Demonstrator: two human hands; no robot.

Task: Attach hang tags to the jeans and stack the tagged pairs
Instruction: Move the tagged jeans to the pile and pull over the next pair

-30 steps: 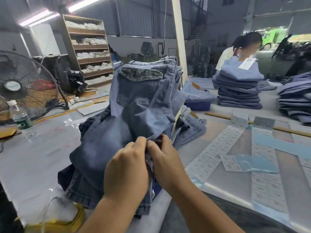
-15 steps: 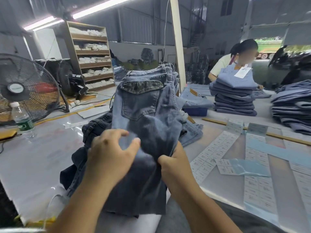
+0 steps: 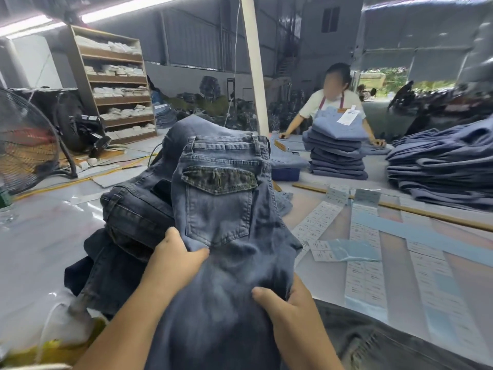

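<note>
Pinching a fold of denim just below the back pocket, the left hand (image 3: 174, 259) has its thumb on top of the cloth and its fingers tucked out of sight beneath, while the right hand (image 3: 289, 303) clamps the fabric lower down, thumb laid across the front and fingers wrapped behind. Between them they hold the jeans (image 3: 226, 231) up off the heap, waistband uppermost and seat side toward the camera, probably so the waistband and flap pocket (image 3: 220, 181) can be reached for a tag; no hang tag shows on this pair yet. Under and to the left lies a rumpled pile of darker jeans (image 3: 128, 225), seemingly the untagged supply kept within easy reach. On the table (image 3: 48, 236) to the right, strips of printed labels (image 3: 317, 222) and pale blue sheets (image 3: 354, 251) are laid out flat beside the work, likely for quick picking; their print is too small to read. Farther back another worker (image 3: 333, 102) leans over a neat stack of folded jeans (image 3: 337, 153) topped by a white tag (image 3: 348, 116), its writing illegible. More folded pairs (image 3: 440, 161) sit at far right; a fan (image 3: 26, 145) and shelving (image 3: 117, 84) stand at left.
</note>
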